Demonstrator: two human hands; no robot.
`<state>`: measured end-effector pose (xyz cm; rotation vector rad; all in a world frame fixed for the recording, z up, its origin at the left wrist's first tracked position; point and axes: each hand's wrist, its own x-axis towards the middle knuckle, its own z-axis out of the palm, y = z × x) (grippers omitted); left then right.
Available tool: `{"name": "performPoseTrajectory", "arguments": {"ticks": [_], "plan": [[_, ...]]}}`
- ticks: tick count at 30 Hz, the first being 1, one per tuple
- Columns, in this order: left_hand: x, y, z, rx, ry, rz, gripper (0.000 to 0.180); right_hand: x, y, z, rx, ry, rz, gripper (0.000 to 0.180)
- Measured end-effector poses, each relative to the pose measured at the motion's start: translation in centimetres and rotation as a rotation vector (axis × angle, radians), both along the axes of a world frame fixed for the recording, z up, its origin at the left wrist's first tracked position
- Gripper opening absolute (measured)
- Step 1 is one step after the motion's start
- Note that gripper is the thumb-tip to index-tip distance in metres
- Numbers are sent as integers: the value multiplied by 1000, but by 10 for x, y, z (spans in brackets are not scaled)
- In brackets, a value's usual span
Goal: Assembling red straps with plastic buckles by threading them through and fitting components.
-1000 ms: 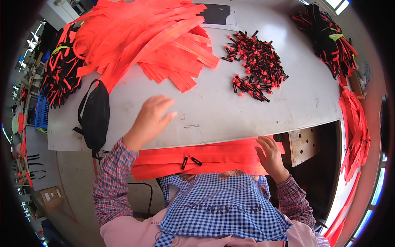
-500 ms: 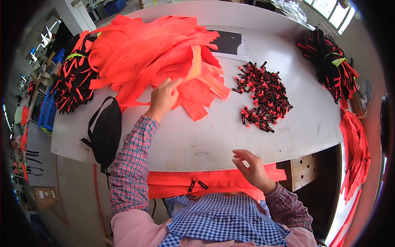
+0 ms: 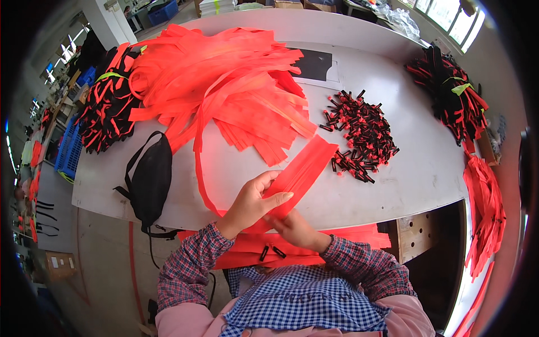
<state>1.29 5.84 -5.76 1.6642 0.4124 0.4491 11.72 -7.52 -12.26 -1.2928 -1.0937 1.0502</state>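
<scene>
My left hand (image 3: pixel 252 202) is closed on a wide coral-red zipper strip (image 3: pixel 303 168), thumb on top, near the table's front edge. The strip's end points up and away to the right, and its long tail loops back along the left to the big heap of coral-red strips (image 3: pixel 224 67). Just below, my right hand (image 3: pixel 300 229) closes on the same strip from underneath; its fingertips are partly hidden. Across my lap lie more coral-red strips (image 3: pixel 314 255) with two black zipper pulls (image 3: pixel 264 253) on them.
A pile of small black-and-red zipper pulls (image 3: pixel 365 135) is on the table's right side. A black pouch (image 3: pixel 151 180) sits at the left edge. Tied black-and-red bundles (image 3: pixel 106 106) flank the table. Coral-red strips (image 3: pixel 483 208) hang at the right.
My left hand has come back from the heap toward me, drawing a zipper strip out. My right hand has moved left and taken hold of that strip too.
</scene>
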Motion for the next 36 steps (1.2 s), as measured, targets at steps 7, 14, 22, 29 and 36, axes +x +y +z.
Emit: {"name": "performPoseTrajectory", "arguments": {"ticks": [7, 14, 22, 29, 36], "plan": [[-7, -19, 17, 338, -238, -101, 17, 31, -36, 25, -125, 143, -12, 23], [-36, 140, -56, 1103, 765, 787, 63, 15, -75, 57, -8, -78, -71, 29], [-38, 246, -95, 1011, 975, 670, 18, -2, -93, 68, 86, 115, 349, 33], [-7, 275, -114, 922, 751, 704, 21, -7, -106, 74, 141, -69, 344, 26], [-6, 283, -114, 133, 406, 754, 23, 1, -113, 77, 268, -132, 71, 27]]}}
